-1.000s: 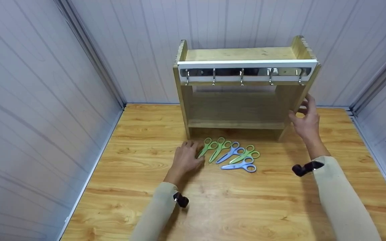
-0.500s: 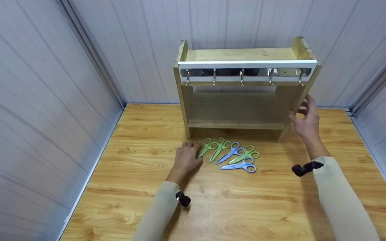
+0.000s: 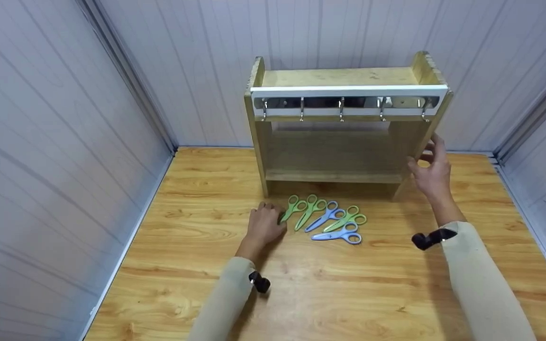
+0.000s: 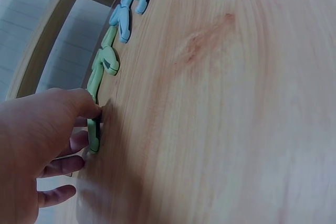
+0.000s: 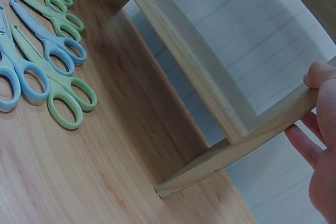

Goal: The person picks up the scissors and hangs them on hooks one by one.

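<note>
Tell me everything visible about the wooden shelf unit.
The wooden shelf unit looks like pale, unpainted wood: two side panels, an upper board and a lower board, with the wall visible through the back. A white strip across its upper front carries a shiny metal plate and five bare hooks. It stands upright on the wood-grain surface, behind the scissors. Of the hands, only the right hand touches it, gripping its right side panel.

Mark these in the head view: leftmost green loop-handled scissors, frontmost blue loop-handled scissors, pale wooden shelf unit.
Leftmost green loop-handled scissors (image 3: 292, 208): head view, where blades meet handles.
Frontmost blue loop-handled scissors (image 3: 337, 234): head view, blades near the handles.
Pale wooden shelf unit (image 3: 332, 154): head view, lower shelf board.
</note>
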Tool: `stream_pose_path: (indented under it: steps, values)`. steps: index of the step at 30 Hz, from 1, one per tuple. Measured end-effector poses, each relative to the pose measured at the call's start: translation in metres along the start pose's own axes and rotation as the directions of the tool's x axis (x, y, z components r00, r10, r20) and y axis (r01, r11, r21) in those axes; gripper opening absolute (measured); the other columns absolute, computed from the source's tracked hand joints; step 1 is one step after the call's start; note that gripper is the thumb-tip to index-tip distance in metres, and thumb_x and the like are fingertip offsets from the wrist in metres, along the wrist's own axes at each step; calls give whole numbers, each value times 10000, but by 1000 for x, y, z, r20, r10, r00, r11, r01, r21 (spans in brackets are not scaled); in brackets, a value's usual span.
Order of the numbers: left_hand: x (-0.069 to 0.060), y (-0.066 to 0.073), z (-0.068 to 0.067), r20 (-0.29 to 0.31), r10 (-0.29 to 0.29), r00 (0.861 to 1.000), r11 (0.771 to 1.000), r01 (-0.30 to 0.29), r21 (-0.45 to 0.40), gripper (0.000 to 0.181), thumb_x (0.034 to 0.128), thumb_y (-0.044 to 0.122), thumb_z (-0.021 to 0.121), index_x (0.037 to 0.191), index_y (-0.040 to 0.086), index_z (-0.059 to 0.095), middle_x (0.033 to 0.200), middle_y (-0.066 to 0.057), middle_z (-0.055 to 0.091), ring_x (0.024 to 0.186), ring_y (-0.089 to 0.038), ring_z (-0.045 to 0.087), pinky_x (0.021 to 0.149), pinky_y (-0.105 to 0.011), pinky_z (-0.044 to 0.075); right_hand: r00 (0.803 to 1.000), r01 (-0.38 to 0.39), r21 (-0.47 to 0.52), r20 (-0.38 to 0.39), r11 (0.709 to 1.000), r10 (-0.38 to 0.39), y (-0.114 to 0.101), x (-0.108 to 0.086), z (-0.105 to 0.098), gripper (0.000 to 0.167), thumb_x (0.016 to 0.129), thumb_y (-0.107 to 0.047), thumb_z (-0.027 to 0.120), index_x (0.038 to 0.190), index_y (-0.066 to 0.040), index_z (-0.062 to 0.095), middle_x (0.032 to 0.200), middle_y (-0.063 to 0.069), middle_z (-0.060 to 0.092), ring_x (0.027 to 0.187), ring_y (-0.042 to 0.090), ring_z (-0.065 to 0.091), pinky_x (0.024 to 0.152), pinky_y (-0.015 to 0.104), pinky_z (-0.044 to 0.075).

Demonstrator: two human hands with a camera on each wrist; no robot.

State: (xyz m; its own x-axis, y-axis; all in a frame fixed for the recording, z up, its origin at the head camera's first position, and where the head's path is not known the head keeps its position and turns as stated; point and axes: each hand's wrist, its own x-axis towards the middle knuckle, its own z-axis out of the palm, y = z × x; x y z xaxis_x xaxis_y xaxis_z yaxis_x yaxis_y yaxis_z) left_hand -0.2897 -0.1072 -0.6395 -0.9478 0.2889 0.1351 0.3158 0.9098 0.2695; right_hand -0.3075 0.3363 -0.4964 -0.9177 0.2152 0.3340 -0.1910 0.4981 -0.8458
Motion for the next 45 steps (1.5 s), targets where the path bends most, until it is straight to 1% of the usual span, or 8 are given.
stream_pose_path:
  steps: [3,7,14,16,20,29,36,45]
  values:
    - [-6,11,-18,13,-7,1000,999,8,-32,352,960,273,761,1277,132,823,1244,-160,812,1181,-399,684,891,-586,547,1000,21,16,-16,1000,-20,0,-1,1,794,1059,-58,683,1758,-193,330,1526,201,610,1098,-44,588,904,58,490]
    - [-9,16,-26,-9,-2,1000,999,2,-33,325,943,245,761,1236,121,829,1221,-151,823,1158,-394,696,859,-599,544,999,42,30,-36,999,-41,-1,-2,1,784,1040,-19,675,1742,-173,363,1464,171,614,1068,-86,596,899,68,500]
    - [-1,3,-2,-44,-14,999,998,12,-58,333,907,270,770,1199,116,824,1177,-171,811,1133,-409,689,849,-559,529,999,35,15,-35,999,-35,-1,-2,2,801,1035,-18,672,1747,-190,347,1487,196,605,1076,-85,581,911,67,495]
    - [-3,8,-13,-17,-23,1000,998,22,-61,322,928,279,779,1188,90,811,1171,-179,802,1138,-414,692,864,-575,538,999,33,16,-33,999,-32,-1,-2,2,799,1036,-14,666,1746,-186,343,1501,207,603,1084,-72,581,916,66,493]
    - [-3,10,-17,1,-27,1000,999,27,-23,310,957,302,761,1172,80,791,1176,-169,788,1142,-400,700,874,-567,549,999,24,13,-28,1000,-24,-1,-1,2,811,1037,-12,663,1754,-191,327,1539,212,602,1099,-53,575,932,77,487]
    - [4,-5,5,-21,-38,999,990,35,-138,305,881,295,770,1094,77,760,1170,-190,778,1166,-444,711,928,-633,535,1000,4,14,-26,1000,-4,0,-1,1,824,1033,-17,661,1759,-203,319,1570,228,586,1105,-33,572,929,94,492]
    - [2,-5,5,-65,-29,997,985,18,-172,260,859,268,805,1057,107,755,1077,-131,795,1066,-407,747,845,-554,526,998,38,33,-55,999,-36,-1,-2,3,787,1021,12,664,1731,-157,372,1476,223,622,1026,-79,595,848,64,507]
    - [1,-3,1,-18,-49,999,980,45,-195,268,900,266,795,1113,118,733,1130,-139,807,1146,-429,732,893,-561,513,999,27,30,-41,999,-26,-1,-1,2,806,1033,11,666,1749,-158,338,1526,239,607,1055,-49,580,860,53,498]
